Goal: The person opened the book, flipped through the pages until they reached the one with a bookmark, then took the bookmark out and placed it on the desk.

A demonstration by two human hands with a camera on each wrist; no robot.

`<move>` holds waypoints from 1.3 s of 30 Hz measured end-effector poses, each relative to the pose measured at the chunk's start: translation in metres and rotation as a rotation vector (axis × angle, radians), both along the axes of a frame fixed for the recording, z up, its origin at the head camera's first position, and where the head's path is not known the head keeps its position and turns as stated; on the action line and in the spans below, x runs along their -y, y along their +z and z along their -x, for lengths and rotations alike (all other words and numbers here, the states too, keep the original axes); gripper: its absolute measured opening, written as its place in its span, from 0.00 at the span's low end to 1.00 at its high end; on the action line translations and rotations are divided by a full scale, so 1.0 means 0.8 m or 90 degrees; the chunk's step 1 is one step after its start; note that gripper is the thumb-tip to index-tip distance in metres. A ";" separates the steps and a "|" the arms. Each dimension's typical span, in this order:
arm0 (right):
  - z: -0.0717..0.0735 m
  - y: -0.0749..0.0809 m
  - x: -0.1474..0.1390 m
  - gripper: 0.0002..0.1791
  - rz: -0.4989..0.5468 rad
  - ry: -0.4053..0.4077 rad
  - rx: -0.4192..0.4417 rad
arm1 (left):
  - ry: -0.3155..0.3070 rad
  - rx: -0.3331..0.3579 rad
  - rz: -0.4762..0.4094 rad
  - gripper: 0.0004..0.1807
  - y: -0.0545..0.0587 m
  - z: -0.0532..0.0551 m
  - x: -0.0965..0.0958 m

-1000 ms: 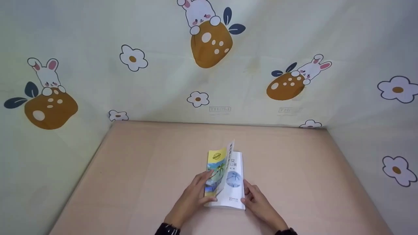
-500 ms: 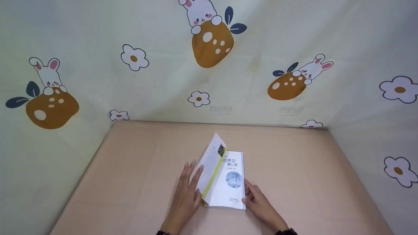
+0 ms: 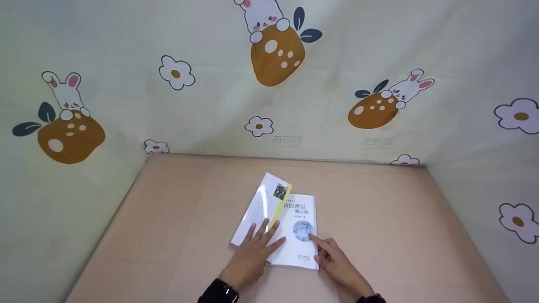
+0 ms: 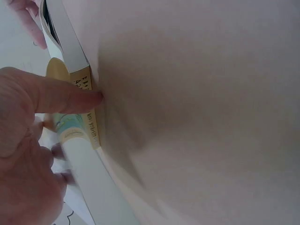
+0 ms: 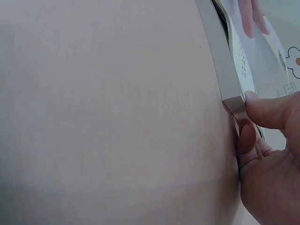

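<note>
An open paperback book lies on the table, its white title page with a blue round picture facing up. Its front cover, showing a white inner flap with a small photo and a yellow strip, is turned over to the left. My left hand presses the cover beside the fold with fingers spread. In the left wrist view its thumb lies across the yellow spine. At the lower right edge my right hand holds the book between thumb and curled fingers, its index finger on the page by the round picture.
The book rests on a tan tabletop. Behind and beside it hangs a pale cloth printed with rabbits, orange fruit and flowers, meeting the table at its far and side edges.
The front cover has swung over to the left, from upright to lying nearly flat. My left hand now presses it down near the fold. My right index finger has moved onto the page.
</note>
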State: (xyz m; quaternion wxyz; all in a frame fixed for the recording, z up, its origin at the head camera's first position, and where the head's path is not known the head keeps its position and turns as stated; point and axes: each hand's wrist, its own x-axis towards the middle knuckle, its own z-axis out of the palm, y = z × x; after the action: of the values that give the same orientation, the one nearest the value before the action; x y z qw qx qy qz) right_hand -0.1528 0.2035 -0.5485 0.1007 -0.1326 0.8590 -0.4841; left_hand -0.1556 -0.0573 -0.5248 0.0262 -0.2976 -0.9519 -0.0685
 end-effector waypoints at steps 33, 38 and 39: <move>-0.002 0.004 -0.004 0.31 0.052 -0.027 0.092 | 0.224 0.017 0.034 0.43 -0.006 -0.004 -0.062; 0.000 0.006 -0.002 0.41 0.049 -0.034 0.109 | 0.209 0.058 0.016 0.45 -0.004 -0.005 -0.060; 0.001 0.007 -0.001 0.43 0.047 -0.038 0.111 | 0.206 0.063 0.012 0.46 -0.004 -0.005 -0.060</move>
State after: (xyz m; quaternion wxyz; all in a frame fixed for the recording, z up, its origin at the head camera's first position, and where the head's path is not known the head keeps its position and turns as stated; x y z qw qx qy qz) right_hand -0.1534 0.2047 -0.5432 0.1558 -0.0679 0.8322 -0.5278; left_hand -0.1517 -0.0095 -0.5281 -0.0132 -0.1368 -0.9881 -0.0690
